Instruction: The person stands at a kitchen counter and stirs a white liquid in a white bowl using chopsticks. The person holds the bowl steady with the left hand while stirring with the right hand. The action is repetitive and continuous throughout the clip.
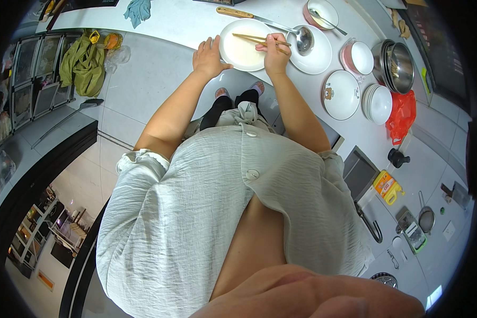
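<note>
A white plate (244, 49) with a pale creamy layer in it sits near the front edge of the white counter. My left hand (210, 59) lies flat against its left rim, fingers stretched and thumb apart, not closed around it. Wooden chopsticks (249, 37) are in my right hand (276, 51), their tips over the pale layer. Just right of that hand is a second white plate (318, 55). A steel ladle (304, 39) with a wooden handle has its bowl on this plate, and its handle reaches left behind the first plate.
At the back stands a bowl (326, 18) with a spoon in it. Rightward are a pink-sided bowl (361, 58), nested steel bowls (403, 65), a bear-patterned plate (342, 101), stacked white dishes (381, 104) and a red plastic bag (401, 115). A blue cloth (138, 12) lies at the left.
</note>
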A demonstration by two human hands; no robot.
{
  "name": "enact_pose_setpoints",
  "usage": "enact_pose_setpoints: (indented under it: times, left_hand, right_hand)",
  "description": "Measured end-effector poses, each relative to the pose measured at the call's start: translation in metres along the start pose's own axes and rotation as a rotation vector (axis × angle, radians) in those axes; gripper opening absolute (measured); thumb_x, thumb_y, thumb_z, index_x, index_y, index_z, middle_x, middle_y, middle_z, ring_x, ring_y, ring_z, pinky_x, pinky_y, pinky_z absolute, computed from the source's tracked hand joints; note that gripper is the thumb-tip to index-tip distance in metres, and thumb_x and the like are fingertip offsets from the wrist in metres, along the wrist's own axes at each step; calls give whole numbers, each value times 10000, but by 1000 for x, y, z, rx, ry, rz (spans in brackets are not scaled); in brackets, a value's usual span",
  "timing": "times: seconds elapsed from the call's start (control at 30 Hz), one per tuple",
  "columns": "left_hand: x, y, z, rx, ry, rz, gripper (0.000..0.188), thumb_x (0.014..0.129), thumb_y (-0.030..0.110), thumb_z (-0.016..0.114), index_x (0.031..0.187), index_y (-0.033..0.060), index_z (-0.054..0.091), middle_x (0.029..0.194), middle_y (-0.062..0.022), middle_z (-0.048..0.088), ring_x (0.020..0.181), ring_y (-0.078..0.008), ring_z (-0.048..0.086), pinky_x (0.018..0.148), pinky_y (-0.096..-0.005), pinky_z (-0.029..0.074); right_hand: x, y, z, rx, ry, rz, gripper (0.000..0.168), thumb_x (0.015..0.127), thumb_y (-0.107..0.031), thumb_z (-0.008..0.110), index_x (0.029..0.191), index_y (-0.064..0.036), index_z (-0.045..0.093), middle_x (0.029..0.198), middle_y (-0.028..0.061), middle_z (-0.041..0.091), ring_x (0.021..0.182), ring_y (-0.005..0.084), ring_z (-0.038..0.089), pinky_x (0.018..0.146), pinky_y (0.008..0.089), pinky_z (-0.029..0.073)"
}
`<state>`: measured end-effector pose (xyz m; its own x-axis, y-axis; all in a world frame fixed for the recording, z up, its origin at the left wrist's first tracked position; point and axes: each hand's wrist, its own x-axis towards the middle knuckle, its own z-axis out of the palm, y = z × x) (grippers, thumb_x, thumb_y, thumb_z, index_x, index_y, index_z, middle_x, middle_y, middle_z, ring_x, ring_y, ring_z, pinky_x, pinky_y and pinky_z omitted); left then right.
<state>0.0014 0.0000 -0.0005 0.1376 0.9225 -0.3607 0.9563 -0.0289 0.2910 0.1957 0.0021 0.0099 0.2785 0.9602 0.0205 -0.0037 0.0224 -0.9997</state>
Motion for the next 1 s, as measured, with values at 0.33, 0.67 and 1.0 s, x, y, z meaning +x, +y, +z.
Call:
enact_pose_setpoints:
  times: [0.33, 0.67, 1.0]
  left_hand:
    - [1, -2, 2, 5, 15, 9, 1113, 663, 504, 835, 1519, 131, 231, 1530, -169, 321, 1421, -348, 282, 1148, -446, 282]
    - [1, -1, 1, 13, 4, 7, 1103, 671, 513, 828, 1521, 137, 234, 1535, -166, 314, 1429, -349, 269, 1153, -444, 276]
    - [1, 0, -1, 13, -9, -3, 1111, 663, 512, 832, 1523, 146, 230, 1537, -160, 314, 1431, -345, 267, 1148, -446, 281]
  right_hand:
    - [-27, -32, -38, 98, 37, 133, 172, 988, -124, 504, 913, 24, 546, 758, 85, 614, 613, 154, 660, 549, 237, 557]
    - [-32, -17, -33, 70, 39, 158, 174, 988, -130, 510, 917, 23, 550, 792, 99, 633, 625, 152, 665, 574, 224, 553]
    - [-34, -20, -36, 115, 55, 120, 185, 986, -124, 519, 906, 39, 552, 795, 93, 620, 630, 154, 671, 578, 223, 554]
